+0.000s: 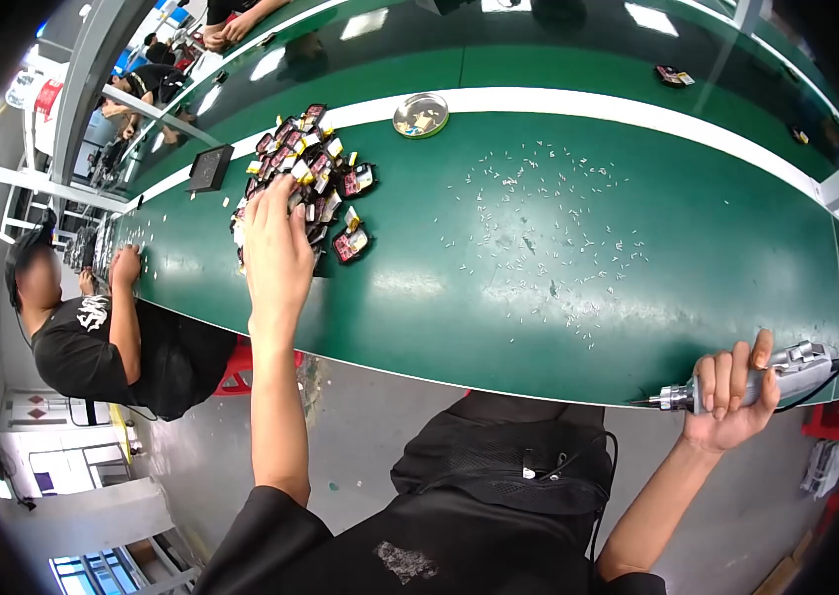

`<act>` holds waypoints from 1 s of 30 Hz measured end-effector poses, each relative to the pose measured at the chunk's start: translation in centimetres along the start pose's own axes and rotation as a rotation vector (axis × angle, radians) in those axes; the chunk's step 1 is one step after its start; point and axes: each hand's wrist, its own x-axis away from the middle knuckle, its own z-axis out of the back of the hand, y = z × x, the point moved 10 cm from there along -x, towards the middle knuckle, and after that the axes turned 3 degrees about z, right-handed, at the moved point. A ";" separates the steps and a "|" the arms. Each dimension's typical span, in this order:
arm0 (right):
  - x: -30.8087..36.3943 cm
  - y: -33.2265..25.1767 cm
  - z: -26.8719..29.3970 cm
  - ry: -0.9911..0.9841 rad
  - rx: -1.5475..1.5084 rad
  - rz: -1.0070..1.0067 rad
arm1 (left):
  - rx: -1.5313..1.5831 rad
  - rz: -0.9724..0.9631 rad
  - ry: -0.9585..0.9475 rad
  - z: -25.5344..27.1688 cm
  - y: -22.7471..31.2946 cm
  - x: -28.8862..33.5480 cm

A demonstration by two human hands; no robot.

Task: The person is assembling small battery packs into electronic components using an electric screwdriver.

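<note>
My left hand [279, 243] is on the near side of a heap of small black parts [325, 159] with red and silver faces and yellow tabs. Its fingers stretch forward over the heap, the thumb apart from them; no part shows in its grasp. Two of these parts lie just off the heap's right side, one of them a loose black part [350, 244] nearer to me. At the table's right front edge, my right hand [736, 392] is wrapped round a grey electric screwdriver [804, 369]. The screwdriver lies nearly level, its dark bit pointing left, and a black cord leaves its rear end.
Many tiny pale pieces [548, 233] are scattered across the green table [399, 327]. Behind the heap stand a round metal dish [420, 116] with small bits and a black tray [209, 169]. A co-worker [92, 327] sits at left. Beyond the white rail runs a dark green belt [578, 50].
</note>
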 end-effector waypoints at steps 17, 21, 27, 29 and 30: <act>1.3 1.3 0.8 0.101 -0.064 -0.032 | 0.150 -0.536 -0.193 -4.3 13.1 1.3; 1.5 1.0 1.0 0.121 -0.076 -0.027 | 0.159 -0.613 -0.215 -4.8 13.5 1.2; 1.6 1.2 0.9 0.139 -0.037 -0.031 | 0.578 -0.389 -0.173 -2.5 15.3 2.3; 1.4 1.3 0.5 0.145 -0.044 -0.033 | 0.713 -0.423 -0.159 -0.5 18.0 4.3; 1.4 1.3 0.3 0.143 -0.054 -0.031 | 0.786 -0.436 -0.179 0.1 19.5 5.2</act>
